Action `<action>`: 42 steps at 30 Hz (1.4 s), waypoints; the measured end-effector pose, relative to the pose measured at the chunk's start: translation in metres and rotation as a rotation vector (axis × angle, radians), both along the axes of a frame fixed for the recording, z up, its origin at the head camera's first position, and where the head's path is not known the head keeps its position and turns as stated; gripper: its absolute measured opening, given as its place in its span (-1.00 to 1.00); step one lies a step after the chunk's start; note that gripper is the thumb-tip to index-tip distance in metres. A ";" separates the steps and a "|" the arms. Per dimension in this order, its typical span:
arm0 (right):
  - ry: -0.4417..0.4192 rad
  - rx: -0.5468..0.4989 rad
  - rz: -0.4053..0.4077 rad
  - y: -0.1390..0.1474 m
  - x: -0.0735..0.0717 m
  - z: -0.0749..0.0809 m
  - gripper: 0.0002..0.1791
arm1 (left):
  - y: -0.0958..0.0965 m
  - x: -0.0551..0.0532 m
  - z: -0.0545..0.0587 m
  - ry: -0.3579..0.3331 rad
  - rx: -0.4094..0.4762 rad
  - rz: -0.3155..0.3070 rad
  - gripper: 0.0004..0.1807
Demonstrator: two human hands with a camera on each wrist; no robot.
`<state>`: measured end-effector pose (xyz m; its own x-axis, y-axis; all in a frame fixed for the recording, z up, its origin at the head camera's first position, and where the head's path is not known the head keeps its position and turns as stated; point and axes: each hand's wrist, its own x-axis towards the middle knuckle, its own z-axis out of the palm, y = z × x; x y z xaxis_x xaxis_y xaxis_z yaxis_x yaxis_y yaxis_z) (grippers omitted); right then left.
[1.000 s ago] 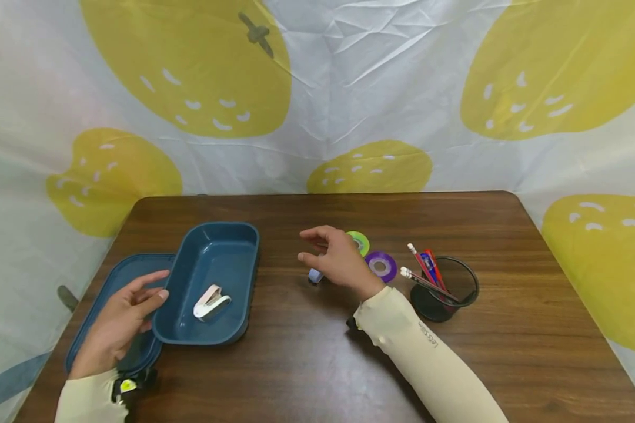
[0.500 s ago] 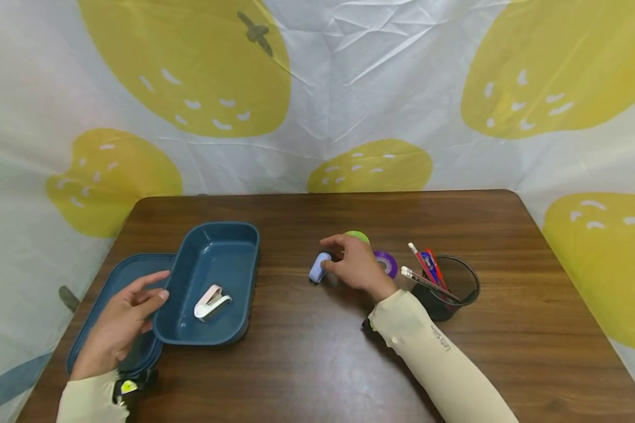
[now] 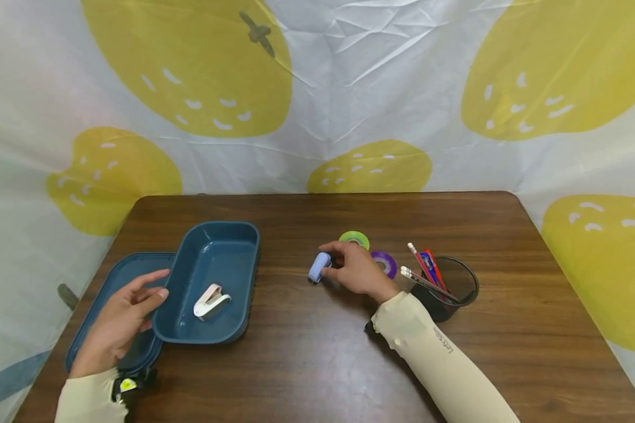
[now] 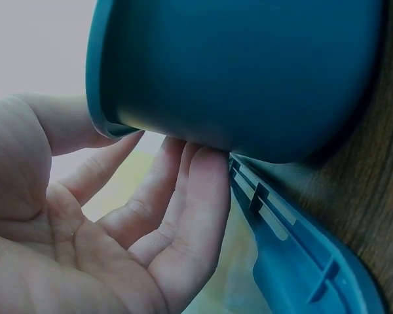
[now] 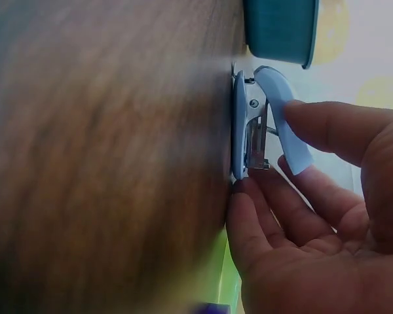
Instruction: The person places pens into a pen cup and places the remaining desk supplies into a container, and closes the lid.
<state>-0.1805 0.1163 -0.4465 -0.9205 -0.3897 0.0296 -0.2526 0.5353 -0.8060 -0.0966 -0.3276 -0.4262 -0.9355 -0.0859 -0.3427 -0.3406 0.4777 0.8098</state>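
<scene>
My right hand [image 3: 357, 270] has its thumb on the upper arm of a small light-blue stapler [image 5: 285, 121], with fingers behind its far end. The stapler [image 3: 320, 267] still lies on the table. At the left, my left hand [image 3: 119, 323] holds the near-left rim of a deep blue box [image 3: 254, 258], thumb at the rim and fingers against the outer wall [image 4: 216, 78]. Inside the box lies a small white and pale-pink V-shaped thing [image 3: 210, 302], perhaps a clip or stapler. Under the left hand and box's edge is a blue lid [image 3: 116, 282].
Just beyond the right hand lie a green tape roll [image 3: 356, 236] and a purple tape roll [image 3: 386, 262], the latter partly hidden. A black mesh pen cup [image 3: 435, 308] with pencils and pens stands at the right. A patterned cloth [image 3: 317, 106] hangs behind the wooden table [image 3: 317, 364].
My right hand has moved right and down from above the stapler, bringing its thumb and fingers onto it. The left hand and box have stayed put.
</scene>
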 end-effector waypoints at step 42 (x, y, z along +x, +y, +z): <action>-0.009 -0.071 -0.029 -0.009 0.002 0.004 -0.69 | -0.002 -0.002 -0.003 0.002 0.022 0.020 -0.33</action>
